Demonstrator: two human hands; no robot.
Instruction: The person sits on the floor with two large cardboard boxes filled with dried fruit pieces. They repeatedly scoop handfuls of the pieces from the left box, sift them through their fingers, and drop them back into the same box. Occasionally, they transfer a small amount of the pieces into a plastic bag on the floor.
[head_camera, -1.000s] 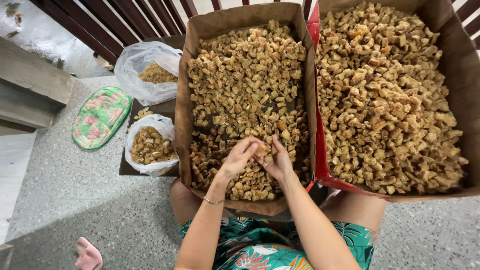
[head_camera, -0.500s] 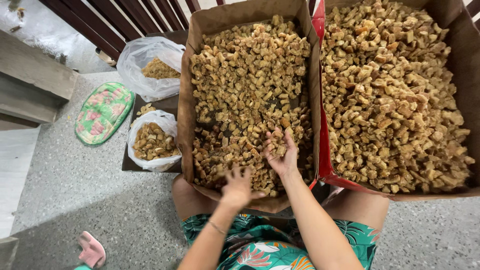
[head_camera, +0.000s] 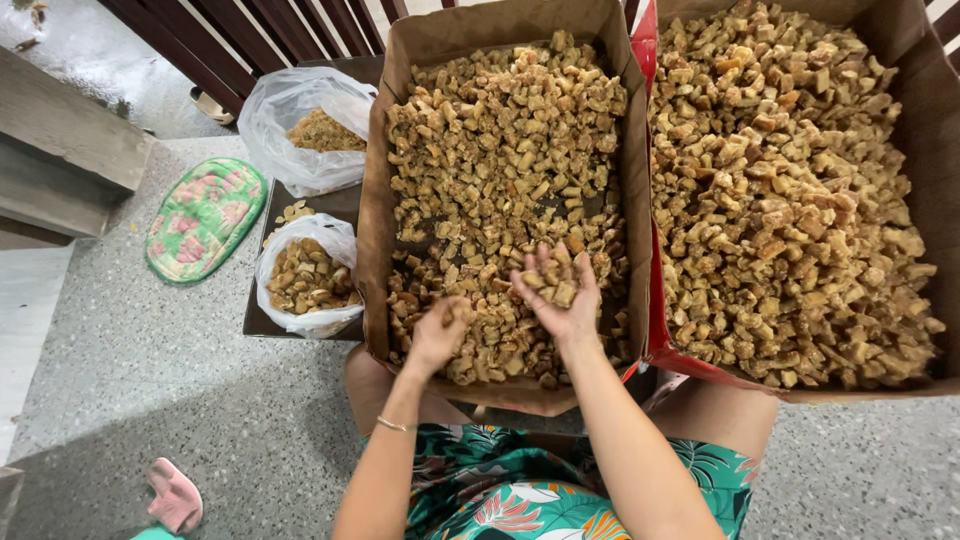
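Note:
A brown cardboard box (head_camera: 372, 210) full of small tan chunks lies in front of me, resting against my knees. My right hand (head_camera: 560, 300) is cupped palm-up over the box's near end, holding a few of the tan chunks (head_camera: 552, 281). My left hand (head_camera: 440, 333) hovers low over the near left part of the box, fingers curled shut around something small that I cannot make out. A thin bracelet sits on my left wrist.
A second, larger box (head_camera: 655, 330) with a red lining and more chunks lies to the right. At left a dark tray (head_camera: 262, 322) carries two clear plastic bags (head_camera: 308, 275) of pieces. A green floral mat (head_camera: 203, 216) and a pink slipper (head_camera: 174, 494) lie on the speckled floor.
My hands were together over the near end of the box, then parted. My right hand turned palm-up with chunks in it; my left hand dropped toward the box's near left corner.

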